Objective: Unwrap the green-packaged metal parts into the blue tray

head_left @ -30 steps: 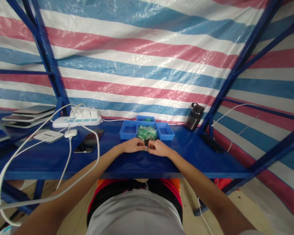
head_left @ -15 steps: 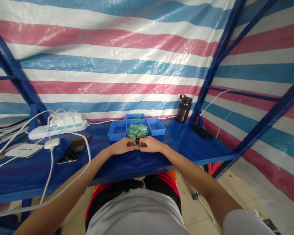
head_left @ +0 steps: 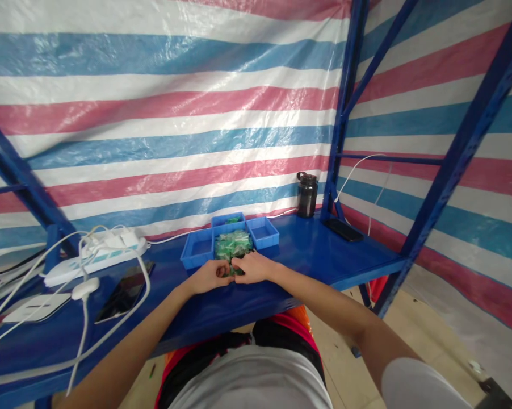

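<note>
My left hand (head_left: 211,276) and my right hand (head_left: 254,267) meet just in front of the blue bins, fingertips almost touching. Both have fingers curled in a pinch around a small dark and green piece (head_left: 238,269), mostly hidden by the fingers and too small to name. Directly beyond them, a heap of small green, clear-wrapped pieces (head_left: 233,244) fills the middle bin. To its left stands a blue bin (head_left: 196,259), to its right a shallower blue bin (head_left: 262,241). Behind, another blue bin (head_left: 227,225) holds a few green pieces.
At left on the blue table (head_left: 319,258) lie a white power strip (head_left: 96,255) with plugs and loose cables, a phone (head_left: 124,292) and a white flat device (head_left: 37,307). A dark bottle (head_left: 307,196) and a black phone-like slab (head_left: 343,229) sit at right, near blue frame posts.
The head view has turned and tilted, so the bins and bottle appear shifted left and slightly lower. Both hands stay together before the bins, still pinching.
</note>
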Available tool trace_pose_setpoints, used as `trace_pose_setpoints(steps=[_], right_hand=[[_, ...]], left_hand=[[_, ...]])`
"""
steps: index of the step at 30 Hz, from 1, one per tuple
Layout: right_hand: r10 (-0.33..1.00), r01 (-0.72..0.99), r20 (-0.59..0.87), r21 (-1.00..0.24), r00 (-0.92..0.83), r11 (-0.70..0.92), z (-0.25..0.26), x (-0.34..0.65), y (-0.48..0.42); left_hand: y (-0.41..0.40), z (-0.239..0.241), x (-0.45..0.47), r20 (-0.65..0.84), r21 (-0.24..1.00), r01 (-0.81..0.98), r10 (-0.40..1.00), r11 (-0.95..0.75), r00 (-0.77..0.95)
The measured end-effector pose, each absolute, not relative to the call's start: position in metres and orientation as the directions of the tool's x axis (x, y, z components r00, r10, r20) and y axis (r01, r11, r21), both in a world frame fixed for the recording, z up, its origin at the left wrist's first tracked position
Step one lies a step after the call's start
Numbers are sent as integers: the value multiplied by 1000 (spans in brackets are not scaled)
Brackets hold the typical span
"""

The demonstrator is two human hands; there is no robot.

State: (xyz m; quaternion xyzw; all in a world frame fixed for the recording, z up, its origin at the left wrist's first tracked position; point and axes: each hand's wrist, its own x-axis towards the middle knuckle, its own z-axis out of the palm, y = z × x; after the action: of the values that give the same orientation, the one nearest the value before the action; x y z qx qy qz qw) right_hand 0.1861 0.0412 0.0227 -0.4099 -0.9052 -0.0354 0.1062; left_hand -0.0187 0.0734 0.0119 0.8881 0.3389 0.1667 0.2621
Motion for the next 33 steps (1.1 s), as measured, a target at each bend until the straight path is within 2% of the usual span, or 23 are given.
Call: trace_pose_setpoints(steps=[2,4,9,14,16,19,25,30,33], right_hand=[[739,759,231,-4,-633,651,22,185,40],[736,744,233,-68,-635,664,21,187,42],[734,614,136,-459,-665,642,20,199,55],[749,535,46,-672,-660,513,18,202,61],[758,536,22,-693,-652,482,18,201,61],[756,561,16,-660,-655,500,20,197,61],[721,569,-70,-669,-689,479,29,194,63],[724,622,-214,-696,-656,359,36,191,73],[722,623,-247,-717,-647,313,34,191,75]], left_hand=[[73,12,-18,139,563,521,695,-641,705],[72,13,-18,154,563,517,696,-645,701],[71,15,-18,157,612,477,688,-631,709],[69,19,-19,150,610,462,666,-644,730],[68,22,-20,153,578,445,627,-684,764],[68,24,-23,166,535,441,601,-721,782],[69,24,-24,140,555,457,619,-695,773],[70,21,-24,171,563,453,633,-691,755],[69,21,-25,175,565,455,638,-689,750]])
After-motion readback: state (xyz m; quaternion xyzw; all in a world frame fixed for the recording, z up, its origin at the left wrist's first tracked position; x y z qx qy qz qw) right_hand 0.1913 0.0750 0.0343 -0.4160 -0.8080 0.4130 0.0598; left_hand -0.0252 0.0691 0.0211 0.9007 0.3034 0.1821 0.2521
